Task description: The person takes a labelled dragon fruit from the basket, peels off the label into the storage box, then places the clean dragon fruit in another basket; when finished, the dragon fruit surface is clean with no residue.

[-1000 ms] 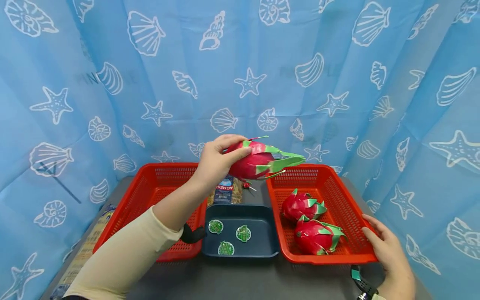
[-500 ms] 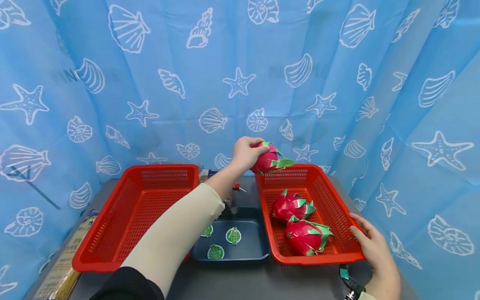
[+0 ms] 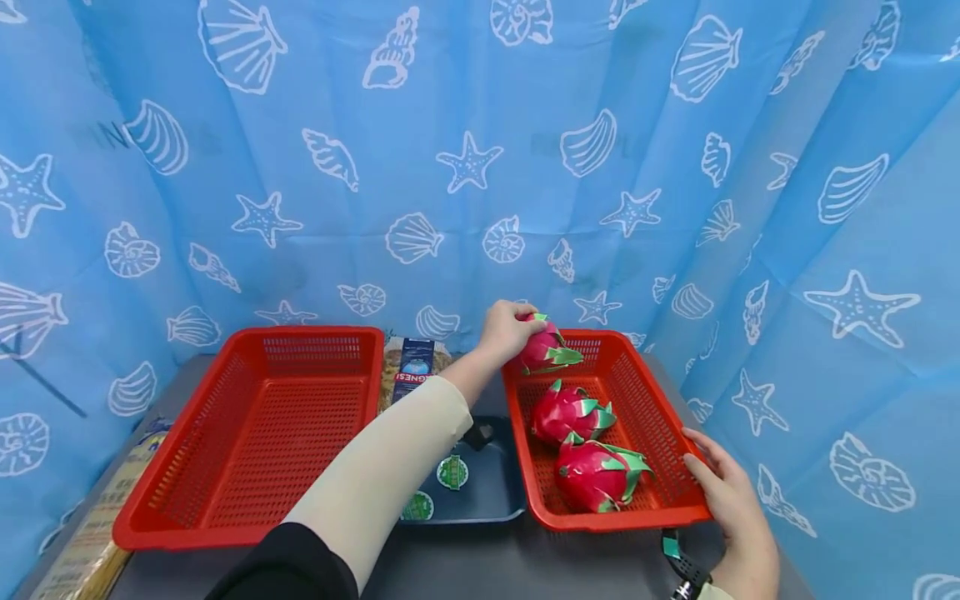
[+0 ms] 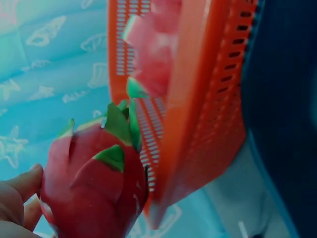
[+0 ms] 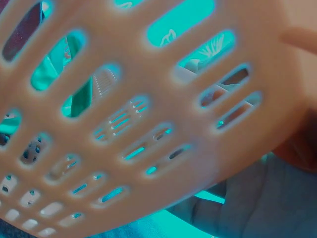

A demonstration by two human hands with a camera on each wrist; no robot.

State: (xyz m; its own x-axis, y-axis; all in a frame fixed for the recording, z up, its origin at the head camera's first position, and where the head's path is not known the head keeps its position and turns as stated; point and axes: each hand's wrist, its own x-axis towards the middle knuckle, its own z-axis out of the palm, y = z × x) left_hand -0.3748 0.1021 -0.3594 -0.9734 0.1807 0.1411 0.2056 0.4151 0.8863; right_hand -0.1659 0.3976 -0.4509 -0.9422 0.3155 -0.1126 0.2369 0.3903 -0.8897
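My left hand (image 3: 507, 331) grips a pink dragon fruit (image 3: 548, 348) with green leaf tips over the far left end of the right red basket (image 3: 678, 450). The left wrist view shows the same dragon fruit (image 4: 96, 186) beside the basket wall (image 4: 195, 109), fingers on its side. Inside that basket lie a second dragon fruit (image 3: 562, 412) and a third dragon fruit (image 3: 596, 475) nearer the front. At the basket's right rim my right hand (image 3: 731, 492) holds on. Close up, the right wrist view shows the slotted wall (image 5: 163, 109), with part of the hand below it.
Another red basket (image 3: 292, 442) stands on the left. Between the baskets sit a dark tray (image 3: 491, 475) with round green stickers and an AGNESI food packet (image 3: 412, 367), both partly behind my left arm. A long pasta packet (image 3: 97, 529) lies at the far left. A patterned blue curtain (image 3: 450, 167) hangs behind.
My left hand has carried the dragon fruit rightward and away, then lowered it to the right basket's far end. The head view has shifted to the right. My right hand stays at the rim.
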